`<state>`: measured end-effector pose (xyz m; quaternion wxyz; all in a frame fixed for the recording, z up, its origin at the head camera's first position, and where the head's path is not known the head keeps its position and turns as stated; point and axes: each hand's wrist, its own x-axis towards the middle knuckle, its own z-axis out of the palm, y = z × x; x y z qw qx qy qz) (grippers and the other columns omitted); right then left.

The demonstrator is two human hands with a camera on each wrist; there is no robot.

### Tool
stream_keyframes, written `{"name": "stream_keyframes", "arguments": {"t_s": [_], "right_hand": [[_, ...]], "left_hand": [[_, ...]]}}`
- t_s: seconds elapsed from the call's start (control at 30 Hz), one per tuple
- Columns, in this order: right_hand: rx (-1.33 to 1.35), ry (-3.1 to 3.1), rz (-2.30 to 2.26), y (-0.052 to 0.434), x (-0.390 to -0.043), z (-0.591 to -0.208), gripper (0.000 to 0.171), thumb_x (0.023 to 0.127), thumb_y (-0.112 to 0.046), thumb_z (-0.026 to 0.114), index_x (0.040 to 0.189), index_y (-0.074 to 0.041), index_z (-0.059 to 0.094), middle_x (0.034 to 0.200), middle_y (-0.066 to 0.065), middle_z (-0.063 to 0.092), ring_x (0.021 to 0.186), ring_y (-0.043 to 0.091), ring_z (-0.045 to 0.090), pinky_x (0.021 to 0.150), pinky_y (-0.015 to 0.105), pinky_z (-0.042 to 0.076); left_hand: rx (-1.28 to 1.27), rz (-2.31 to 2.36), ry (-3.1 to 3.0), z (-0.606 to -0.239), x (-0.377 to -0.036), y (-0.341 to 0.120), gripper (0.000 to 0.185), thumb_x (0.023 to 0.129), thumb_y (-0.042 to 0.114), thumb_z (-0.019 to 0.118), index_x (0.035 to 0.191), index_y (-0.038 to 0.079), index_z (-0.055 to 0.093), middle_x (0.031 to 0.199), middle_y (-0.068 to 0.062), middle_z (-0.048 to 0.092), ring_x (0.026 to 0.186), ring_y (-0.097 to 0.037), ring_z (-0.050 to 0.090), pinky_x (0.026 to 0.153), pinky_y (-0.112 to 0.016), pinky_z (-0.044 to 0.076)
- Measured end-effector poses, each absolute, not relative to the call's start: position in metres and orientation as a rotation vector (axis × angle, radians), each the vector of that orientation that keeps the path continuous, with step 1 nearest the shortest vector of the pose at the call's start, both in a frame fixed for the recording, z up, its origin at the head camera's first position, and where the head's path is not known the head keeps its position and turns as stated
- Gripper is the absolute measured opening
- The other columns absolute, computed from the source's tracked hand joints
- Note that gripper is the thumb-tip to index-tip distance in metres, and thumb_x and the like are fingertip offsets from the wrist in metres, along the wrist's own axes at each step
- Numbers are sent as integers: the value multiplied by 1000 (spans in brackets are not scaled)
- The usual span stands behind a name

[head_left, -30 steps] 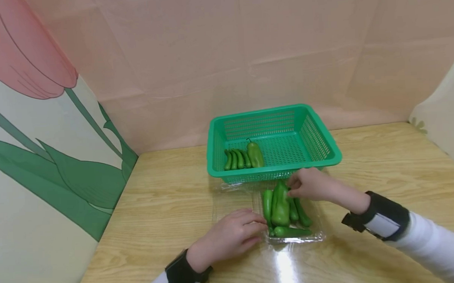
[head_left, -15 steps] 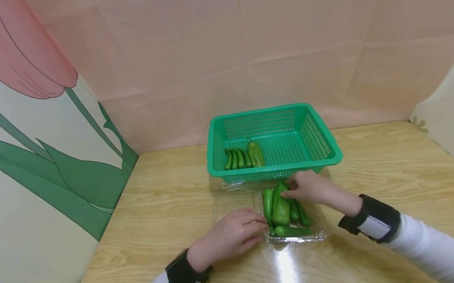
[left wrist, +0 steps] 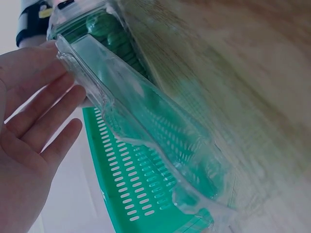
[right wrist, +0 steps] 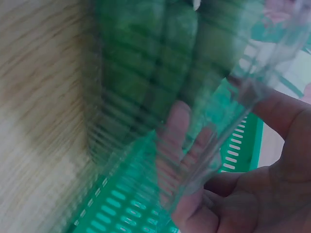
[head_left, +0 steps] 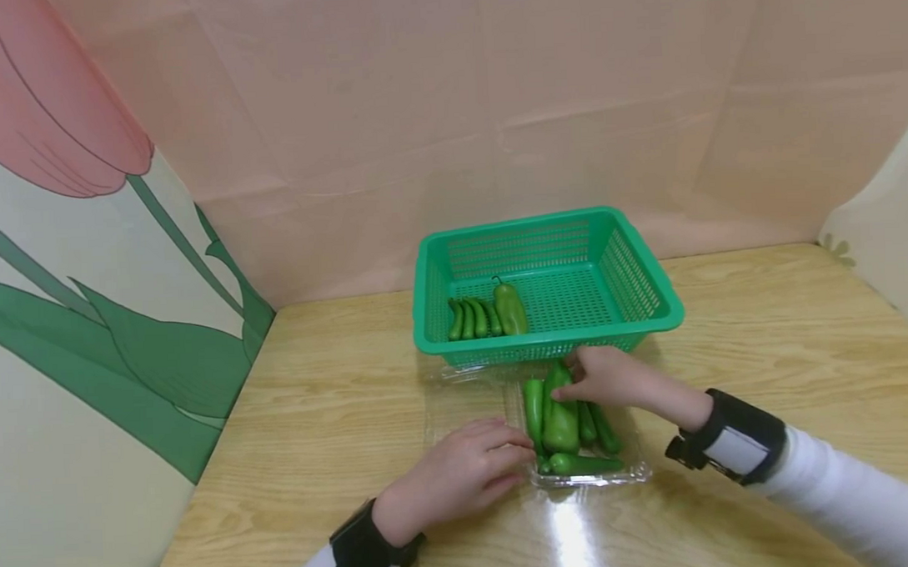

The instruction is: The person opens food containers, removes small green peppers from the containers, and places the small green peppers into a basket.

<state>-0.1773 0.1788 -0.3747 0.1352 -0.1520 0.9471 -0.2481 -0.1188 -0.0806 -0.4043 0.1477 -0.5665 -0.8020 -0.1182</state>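
Now | basket (head_left: 642, 289) behind tray (head_left: 633, 473) | right fingers (head_left: 570, 390) pinch pepper (head_left: 559, 413) | left fingers (head_left: 505, 448) flat

- A wooden table (head_left: 763, 323) with pale grain fills the foreground and carries a bright glare patch near its front edge.
- A creased pink backdrop (head_left: 493, 107) stands behind it.
- A left panel (head_left: 71, 272) shows a painted pink tulip with green leaves.

A: What carries everything?
B: A light wooden desk (head_left: 763, 323) filling the lower half of the frame.
A: And directly on it?
B: A green basket (head_left: 650, 297) at centre, and a clear plastic tray (head_left: 633, 473) just below it.
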Motion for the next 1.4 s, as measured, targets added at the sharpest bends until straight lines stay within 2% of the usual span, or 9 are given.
{"name": "stream_keyframes", "arguments": {"t_s": [0.2, 0.3, 0.47, 0.6, 0.7, 0.77, 0.97, 1.2, 1.4], "right_hand": [[-458, 2727, -766, 179, -178, -374, 68, 75, -40, 76, 113, 13, 56, 103, 23, 66, 92, 32, 63, 78, 44, 57], [-444, 2710, -771, 179, -177, -372, 72, 76, -41, 76, 116, 14, 54, 108, 25, 64, 97, 36, 62, 81, 45, 56], [-414, 2661, -815, 177, -177, -371, 73, 78, -43, 74, 117, 15, 51, 96, 19, 66, 83, 26, 65, 69, 36, 57], [-389, 2611, -887, 175, -179, -374, 55, 79, -41, 74, 100, 8, 58, 75, 7, 65, 63, 16, 63, 56, 27, 53], [-380, 2616, -884, 173, -179, -376, 42, 78, -41, 74, 84, -2, 61, 70, 4, 63, 60, 16, 61, 53, 27, 51], [-359, 2618, -871, 173, -180, -377, 40, 78, -42, 74, 80, -5, 60, 68, 4, 62, 59, 16, 61, 53, 28, 51], [-299, 2596, -900, 174, -182, -380, 44, 75, -42, 76, 86, -2, 60, 70, 5, 61, 59, 15, 60, 54, 28, 54], [-258, 2590, -968, 174, -179, -377, 61, 74, -37, 78, 106, 10, 56, 78, 8, 63, 62, 15, 63, 57, 28, 57], [-264, 2578, -1020, 175, -176, -374, 45, 76, -35, 77, 93, 3, 59, 76, 7, 64, 61, 15, 64, 59, 32, 58]], "left_hand": [[-1629, -333, -2318, -404, -119, -81, 26, 87, 25, 67, 112, 15, 67, 117, 4, 65, 115, -10, 57, 115, -27, 32], [-1629, -334, -2319, -404, -118, -81, 26, 87, 25, 67, 111, 15, 67, 117, 4, 65, 115, -10, 57, 115, -27, 32], [-1628, -336, -2324, -404, -118, -80, 26, 87, 25, 67, 111, 15, 67, 117, 4, 65, 115, -10, 57, 114, -27, 32], [-1628, -339, -2316, -405, -119, -81, 26, 87, 25, 67, 111, 15, 67, 117, 4, 65, 115, -10, 57, 114, -27, 33], [-1627, -330, -2311, -405, -119, -81, 26, 87, 25, 67, 111, 15, 67, 117, 4, 65, 115, -10, 57, 114, -26, 34], [-1628, -330, -2312, -404, -118, -81, 26, 87, 25, 67, 111, 15, 67, 117, 4, 65, 115, -10, 57, 114, -26, 33], [-1631, -335, -2315, -404, -119, -80, 27, 87, 25, 67, 111, 15, 66, 117, 4, 65, 116, -10, 57, 114, -26, 33], [-1628, -331, -2311, -404, -119, -80, 27, 87, 26, 67, 112, 15, 66, 117, 4, 65, 115, -10, 57, 114, -26, 33], [-1628, -325, -2295, -405, -119, -80, 26, 87, 26, 67, 110, 15, 67, 117, 4, 65, 114, -9, 58, 113, -26, 34]]}}
